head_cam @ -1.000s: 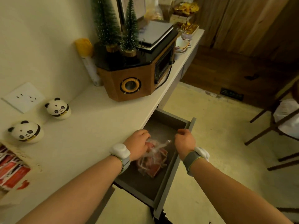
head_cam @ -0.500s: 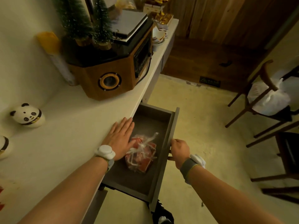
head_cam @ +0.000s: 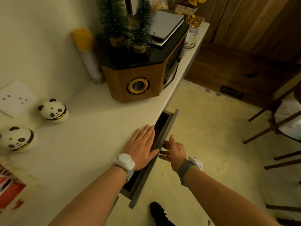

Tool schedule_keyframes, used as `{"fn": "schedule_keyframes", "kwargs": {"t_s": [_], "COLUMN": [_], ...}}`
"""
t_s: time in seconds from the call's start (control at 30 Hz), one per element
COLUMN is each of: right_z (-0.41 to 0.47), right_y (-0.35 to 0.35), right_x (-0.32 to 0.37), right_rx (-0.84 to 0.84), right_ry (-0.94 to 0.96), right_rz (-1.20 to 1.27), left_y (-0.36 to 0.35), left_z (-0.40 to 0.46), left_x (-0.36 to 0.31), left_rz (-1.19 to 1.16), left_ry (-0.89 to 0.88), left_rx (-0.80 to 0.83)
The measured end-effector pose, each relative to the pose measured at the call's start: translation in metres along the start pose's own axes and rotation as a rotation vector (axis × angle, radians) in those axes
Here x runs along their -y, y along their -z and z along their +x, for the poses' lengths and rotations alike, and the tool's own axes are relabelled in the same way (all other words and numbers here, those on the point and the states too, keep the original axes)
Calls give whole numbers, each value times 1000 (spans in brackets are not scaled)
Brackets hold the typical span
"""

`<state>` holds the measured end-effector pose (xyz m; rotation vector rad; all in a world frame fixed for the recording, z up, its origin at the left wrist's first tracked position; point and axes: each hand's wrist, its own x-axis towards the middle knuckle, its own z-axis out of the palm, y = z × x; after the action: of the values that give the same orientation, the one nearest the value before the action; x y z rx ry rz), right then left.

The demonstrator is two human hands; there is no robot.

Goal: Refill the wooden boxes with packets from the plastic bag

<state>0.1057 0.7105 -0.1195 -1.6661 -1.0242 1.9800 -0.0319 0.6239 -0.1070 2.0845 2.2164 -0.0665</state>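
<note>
Taking the grey drawer [head_cam: 162, 141] as the landmark: two hands are in view, both bare and each with a wrist device. The left hand [head_cam: 143, 149] lies flat, fingers spread, on the white table [head_cam: 84, 144] just beside the drawer's opening, its thumb reaching over the edge. The right hand [head_cam: 175, 150] is open with fingers loosely extended, touching or just off the outer face of the drawer front; which of the two cannot be told. The drawer shows only a narrow dark gap under the table edge, and the plastic bag of packets cannot be seen in that gap. One black shoe [head_cam: 158, 212] stands on the pale floor [head_cam: 203, 144] below the drawer. Left of the drawer, at the near table edge, lies a red-and-white packet [head_cam: 9, 190], partly cut off. Farther left sit two panda figurines [head_cam: 16, 138] [head_cam: 54, 110], with one wall socket [head_cam: 15, 97] behind them. Beyond the drawer stands one wooden speaker cabinet [head_cam: 138, 79] with a black top carrying two small frosted trees [head_cam: 112, 18] [head_cam: 141, 22]; a yellow-capped tube [head_cam: 88, 57] leans beside it. Right of the drawer, across the floor, stand dark chair legs [head_cam: 267, 128], and wooden panelling [head_cam: 252, 22] closes the room.
</note>
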Motion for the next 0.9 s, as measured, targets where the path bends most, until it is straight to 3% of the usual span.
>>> {"fn": "schedule_keyframes", "kwargs": {"t_s": [0.4, 0.53, 0.77, 0.9], "right_z": [18, 20, -8, -24], "right_y": [-44, -37, -30, -28], "right_x": [5, 8, 25, 38], "right_rx": [274, 398, 406, 406], "right_ry": [-135, -175, -58, 33], "right_rz": [136, 38, -169, -434], "left_y": [-8, -7, 7, 18], "left_z": [1, 1, 4, -1], "left_x": [1, 2, 4, 7], "left_rz": [-20, -37, -241, -322], "left_ry": [19, 15, 16, 59], "left_rx": [-28, -39, -2, 50]}}
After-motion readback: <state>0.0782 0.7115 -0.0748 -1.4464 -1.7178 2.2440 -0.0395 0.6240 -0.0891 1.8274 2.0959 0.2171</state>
